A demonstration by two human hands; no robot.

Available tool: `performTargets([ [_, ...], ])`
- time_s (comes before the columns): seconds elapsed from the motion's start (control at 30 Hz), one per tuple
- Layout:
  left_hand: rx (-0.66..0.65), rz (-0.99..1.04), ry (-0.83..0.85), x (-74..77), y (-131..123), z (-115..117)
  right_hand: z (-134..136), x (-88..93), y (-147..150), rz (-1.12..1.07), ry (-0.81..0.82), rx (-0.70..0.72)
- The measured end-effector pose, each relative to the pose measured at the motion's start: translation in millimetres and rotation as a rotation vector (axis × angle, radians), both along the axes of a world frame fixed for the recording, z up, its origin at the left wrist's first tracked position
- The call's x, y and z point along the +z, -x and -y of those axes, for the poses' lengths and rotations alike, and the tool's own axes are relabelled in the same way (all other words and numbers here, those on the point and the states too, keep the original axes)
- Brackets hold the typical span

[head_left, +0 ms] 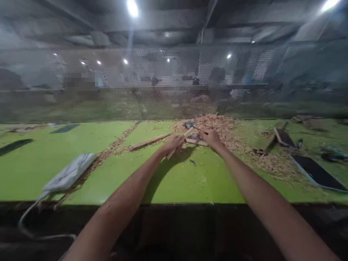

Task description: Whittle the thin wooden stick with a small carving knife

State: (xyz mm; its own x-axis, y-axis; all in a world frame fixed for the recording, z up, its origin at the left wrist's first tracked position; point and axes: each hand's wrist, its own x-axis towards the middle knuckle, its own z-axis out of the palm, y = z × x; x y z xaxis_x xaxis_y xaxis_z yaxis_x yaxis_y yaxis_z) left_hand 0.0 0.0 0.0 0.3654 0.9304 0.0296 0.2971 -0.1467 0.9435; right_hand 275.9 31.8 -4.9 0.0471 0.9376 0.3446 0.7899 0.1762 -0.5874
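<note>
Both my arms reach far out over a bright green workbench [176,181]. My left hand [173,143] is closed round a short wooden stick [179,143] that slants up to the right. My right hand [212,139] is closed on something thin and dark at the edge of a heap of wood shavings [217,125]; I cannot make out what it is. A flat wooden strip [197,143] lies between the two hands. A longer wooden strip [150,141] lies to the left of my left hand.
A trail of shavings [114,146] runs diagonally across the bench. A white padded object with a cord [69,174] lies at the left. Dark flat pieces [317,172] and wood scraps [281,137] sit at the right. A wire mesh screen [174,83] backs the bench.
</note>
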Motion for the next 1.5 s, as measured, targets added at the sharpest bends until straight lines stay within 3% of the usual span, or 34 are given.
performTargets([
  [0.37,-0.049,0.05,-0.03,-14.8,6,-17,1,3.3,3,0.016,-0.048,-0.011],
  [0.77,-0.073,0.053,-0.042,-17.6,14,-22,3,4.3,4,0.049,-0.03,-0.023],
  [0.97,-0.167,0.072,-0.025,-15.1,16,-19,-7,0.3,-17,-0.038,-0.082,-0.138],
  [1.03,-0.146,0.108,-0.036,-15.1,15,-18,-13,0.0,-24,-0.11,-0.126,-0.161],
  [1.17,-0.061,0.122,-0.048,-18.2,12,-17,-20,-1.4,-21,-0.2,-0.182,-0.052],
  [1.27,-0.017,0.14,-0.044,-20.4,10,-18,-18,-4.0,-9,-0.176,-0.12,0.046],
  [1.5,-0.033,0.119,-0.012,-15.2,6,-14,-5,-0.8,2,-0.06,-0.087,0.053],
])
